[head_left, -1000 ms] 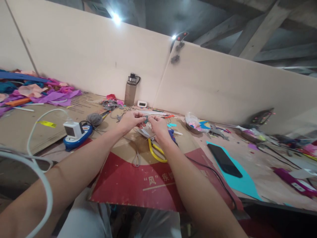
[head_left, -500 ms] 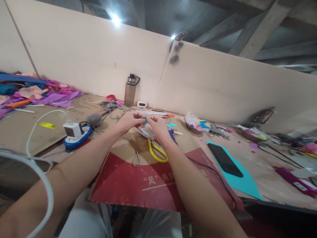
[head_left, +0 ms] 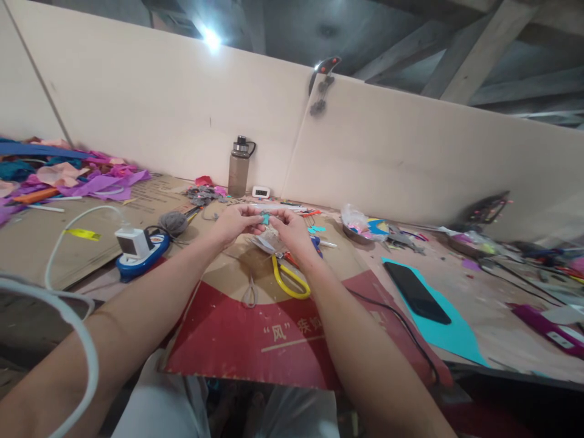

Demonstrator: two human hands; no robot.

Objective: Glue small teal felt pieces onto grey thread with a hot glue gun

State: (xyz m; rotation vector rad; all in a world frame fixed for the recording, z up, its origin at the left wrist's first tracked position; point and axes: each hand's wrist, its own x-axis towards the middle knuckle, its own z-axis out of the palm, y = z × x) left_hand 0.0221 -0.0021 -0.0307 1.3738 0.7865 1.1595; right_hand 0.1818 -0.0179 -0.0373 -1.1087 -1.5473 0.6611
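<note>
Both my hands are stretched out over the cardboard sheet (head_left: 237, 340), meeting near its far end. My left hand (head_left: 237, 222) and my right hand (head_left: 289, 228) pinch a small teal piece (head_left: 265, 217) between their fingertips, a little above the table. Just below the hands lie yellow-handled scissors (head_left: 287, 281) and some pale scraps; a thin grey loop (head_left: 250, 296) lies on the cardboard to their left.
A grey water bottle (head_left: 239, 165) stands against the back board. A white and blue device (head_left: 135, 249) with a white cable sits at left, near a grey yarn ball (head_left: 173, 222). A black phone (head_left: 416, 292) lies on a teal sheet (head_left: 451, 334) at right. Purple and pink scraps (head_left: 86, 176) pile at far left.
My hands have stayed together at the same spot, working the small teal piece with slight finger movements. The camera has shifted a little.
</note>
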